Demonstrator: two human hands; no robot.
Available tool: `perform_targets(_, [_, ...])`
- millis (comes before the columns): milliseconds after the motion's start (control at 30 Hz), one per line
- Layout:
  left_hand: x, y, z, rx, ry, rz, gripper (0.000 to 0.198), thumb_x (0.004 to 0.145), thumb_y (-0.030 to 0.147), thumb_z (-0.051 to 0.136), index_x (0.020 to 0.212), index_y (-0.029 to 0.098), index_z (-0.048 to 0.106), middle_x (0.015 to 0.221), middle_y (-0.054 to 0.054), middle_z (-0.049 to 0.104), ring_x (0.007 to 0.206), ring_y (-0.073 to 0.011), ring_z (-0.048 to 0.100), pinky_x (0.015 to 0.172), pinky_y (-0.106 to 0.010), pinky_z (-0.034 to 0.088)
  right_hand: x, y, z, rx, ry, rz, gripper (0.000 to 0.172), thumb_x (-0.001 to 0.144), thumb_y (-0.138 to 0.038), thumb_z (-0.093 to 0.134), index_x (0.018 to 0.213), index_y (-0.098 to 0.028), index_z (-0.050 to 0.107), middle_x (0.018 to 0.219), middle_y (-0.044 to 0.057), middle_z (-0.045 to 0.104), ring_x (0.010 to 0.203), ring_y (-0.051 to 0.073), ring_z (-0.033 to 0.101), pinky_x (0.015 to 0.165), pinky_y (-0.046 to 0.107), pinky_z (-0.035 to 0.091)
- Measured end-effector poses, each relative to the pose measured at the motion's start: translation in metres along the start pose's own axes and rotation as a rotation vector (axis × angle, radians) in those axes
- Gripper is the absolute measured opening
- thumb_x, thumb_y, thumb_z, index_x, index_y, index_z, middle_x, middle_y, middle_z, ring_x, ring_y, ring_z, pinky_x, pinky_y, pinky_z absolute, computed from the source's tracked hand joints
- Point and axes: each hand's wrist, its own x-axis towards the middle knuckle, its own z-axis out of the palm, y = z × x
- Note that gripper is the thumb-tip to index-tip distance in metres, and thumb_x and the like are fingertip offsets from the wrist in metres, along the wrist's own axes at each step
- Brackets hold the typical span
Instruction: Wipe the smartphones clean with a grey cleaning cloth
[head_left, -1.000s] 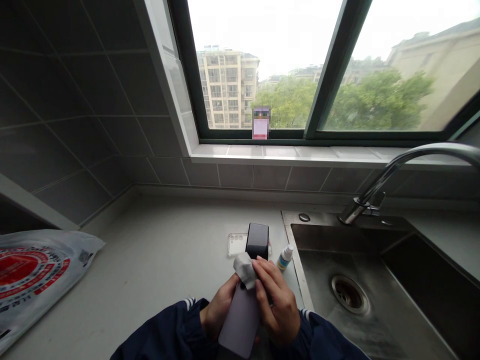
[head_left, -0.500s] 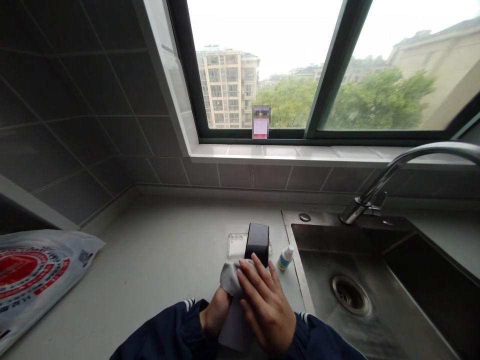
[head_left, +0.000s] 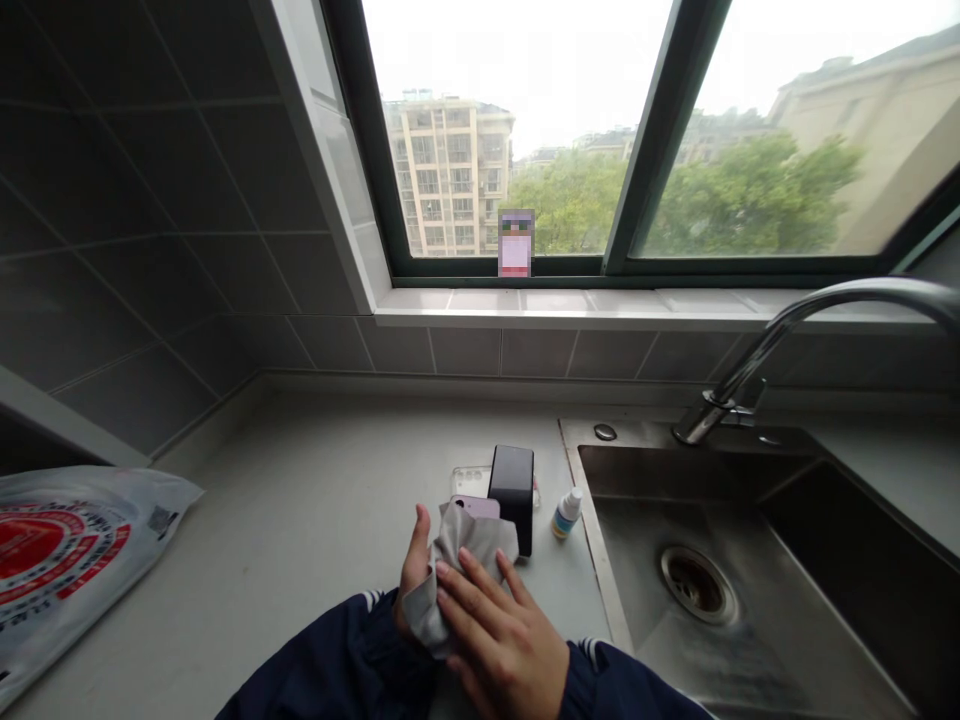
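The left hand (head_left: 414,560) grips the pink phone (head_left: 474,507) from below, steady, so the right hand (head_left: 502,640) can press the grey cloth (head_left: 461,570) flat on it (above the counter's (head_left: 300,540) front edge, near the sink (head_left: 600,560))

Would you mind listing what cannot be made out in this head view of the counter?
- Pink phone: mostly covered by the grey cloth and the right hand; only its top edge shows.
- Left hand: largely behind the cloth.
- Small dropper bottle: label too small to read.
- Clear case: partly behind the black box.
- Printed bag and faucet: cut off by the frame edges.
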Motion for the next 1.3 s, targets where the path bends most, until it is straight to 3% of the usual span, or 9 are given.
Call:
perform_targets(100, [-0.001,0.007,0.006,0.025,-0.036,0.137,0.096,0.08,0.081,0.034,0.124,-0.001,0.06,0.091,-0.02,0.073,0.092,-0.0291,0.07,0.09,-0.039,0.051,-0.001,0.0,-0.003,0.018,-0.026,-0.01,0.051,0.099,-0.032,0.046,0.146,-0.015,0.04,0.159,0.003,0.023,0.149,0.026,0.017,0.121,0.049,0.017])
perform_targets(200, [-0.003,0.006,0.013,0.036,-0.051,0.171,0.093,0.083,0.079,0.03,0.131,0.003,0.056,0.102,-0.022,0.072,0.1,-0.0325,0.068,0.096,-0.045,0.047,0.0,0.005,-0.008,0.012,-0.011,0.008,0.05,0.098,-0.028,0.047,0.146,-0.018,0.041,0.159,0.002,0.025,0.148,0.026,0.018,0.121,0.051,0.018])
perform_targets(300, [-0.002,-0.003,0.013,0.053,-0.073,0.171,0.085,0.088,0.072,0.03,0.136,0.006,0.052,0.113,-0.022,0.069,0.109,-0.0326,0.065,0.102,-0.045,0.042,0.001,0.013,-0.011,-0.016,0.028,0.054,0.052,0.096,-0.026,0.049,0.146,-0.017,0.041,0.159,0.006,0.025,0.148,0.03,0.018,0.119,0.054,0.019])
perform_targets(500, [0.003,-0.018,0.007,0.144,-0.202,0.2,0.069,0.094,0.061,0.034,0.138,0.012,0.052,0.124,-0.018,0.066,0.123,-0.0307,0.057,0.113,-0.043,0.031,0.0,0.021,-0.008,-0.083,0.09,0.195,0.064,0.096,-0.032,0.048,0.153,-0.011,0.027,0.159,0.015,0.019,0.148,0.036,0.014,0.116,0.057,0.023])
perform_targets(667, [0.0,-0.009,0.013,0.06,-0.088,0.142,0.08,0.09,0.069,0.032,0.139,0.009,0.05,0.121,-0.02,0.067,0.117,-0.0333,0.061,0.111,-0.045,0.033,0.0,0.009,-0.006,-0.043,0.006,0.069,0.062,0.097,-0.042,0.049,0.149,-0.013,0.036,0.16,0.008,0.022,0.149,0.032,0.013,0.121,0.053,0.004])
perform_targets(833, [-0.004,0.006,0.009,0.081,-0.039,0.167,0.098,0.081,0.08,0.034,0.138,0.002,0.048,0.099,-0.023,0.072,0.095,-0.0359,0.069,0.098,-0.051,0.041,-0.002,0.004,0.001,-0.011,0.009,-0.05,0.055,0.098,-0.052,0.048,0.142,-0.019,0.047,0.156,0.002,0.032,0.149,0.027,0.016,0.12,0.051,-0.008])
perform_targets(933, [-0.007,0.012,0.005,0.08,0.032,0.221,0.09,0.085,0.074,0.034,0.14,0.004,0.047,0.091,-0.021,0.073,0.089,-0.0346,0.069,0.095,-0.051,0.042,-0.004,0.005,0.008,-0.027,0.027,-0.103,0.053,0.098,-0.054,0.047,0.139,-0.021,0.049,0.153,0.002,0.039,0.148,0.026,0.019,0.12,0.053,-0.007])
perform_targets(1067, [-0.008,0.016,0.003,0.053,0.078,0.288,0.079,0.089,0.065,0.035,0.14,0.006,0.047,0.101,-0.021,0.072,0.096,-0.0366,0.067,0.096,-0.052,0.041,-0.003,0.006,0.013,-0.094,0.096,-0.124,0.033,0.102,-0.027,0.046,0.135,-0.025,0.053,0.151,-0.002,0.042,0.146,0.021,0.025,0.122,0.05,0.0])
perform_targets(1300, [-0.006,0.017,0.005,0.038,0.074,0.315,0.084,0.088,0.067,0.031,0.137,0.0,0.049,0.098,-0.024,0.071,0.096,-0.0396,0.067,0.094,-0.056,0.042,0.001,-0.003,0.015,-0.139,0.269,0.018,0.03,0.1,-0.02,0.046,0.125,-0.018,0.062,0.145,0.004,0.05,0.142,0.023,0.035,0.123,0.047,0.011])
